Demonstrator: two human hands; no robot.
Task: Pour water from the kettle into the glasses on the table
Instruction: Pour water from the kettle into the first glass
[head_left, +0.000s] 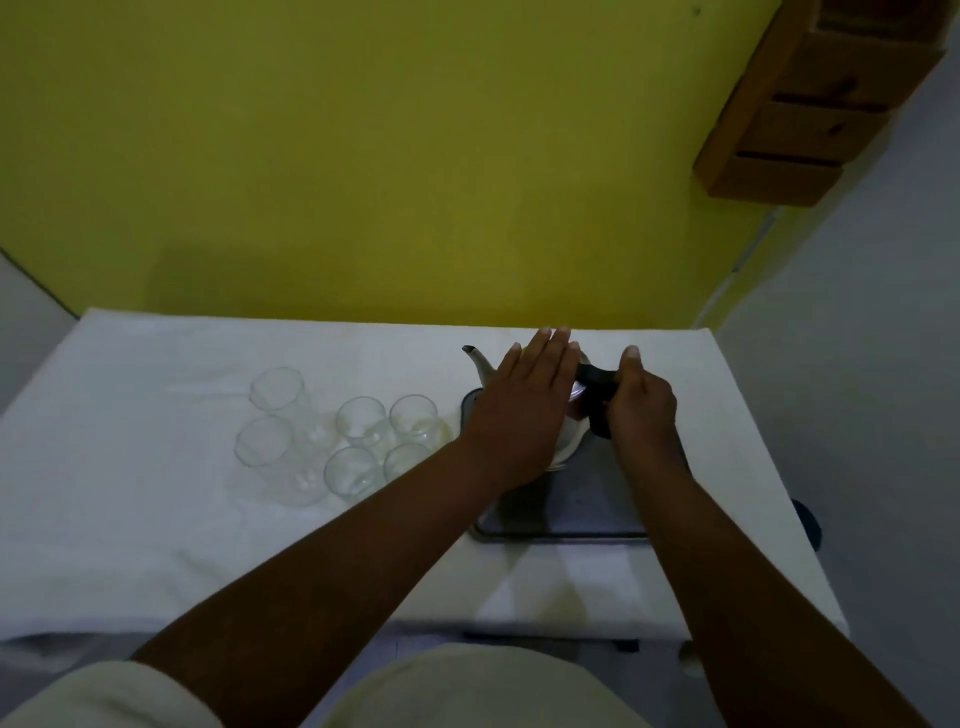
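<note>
A metal kettle (480, 366) with a black handle (597, 382) stands on a grey tray (587, 506) at the table's right, its spout pointing left. My left hand (522, 410) lies flat over the kettle's top, fingers together and stretched out. My right hand (641, 405) is closed around the black handle. Several clear glasses (358, 421) stand upright in a cluster left of the tray, on the white tablecloth (156, 519). Most of the kettle's body is hidden under my left hand.
The table backs against a yellow wall (389, 156). A wooden shelf unit (810, 114) hangs at the upper right. The table's right edge drops off to a pale floor (883, 415). My light-coloured clothing fills the bottom of the view.
</note>
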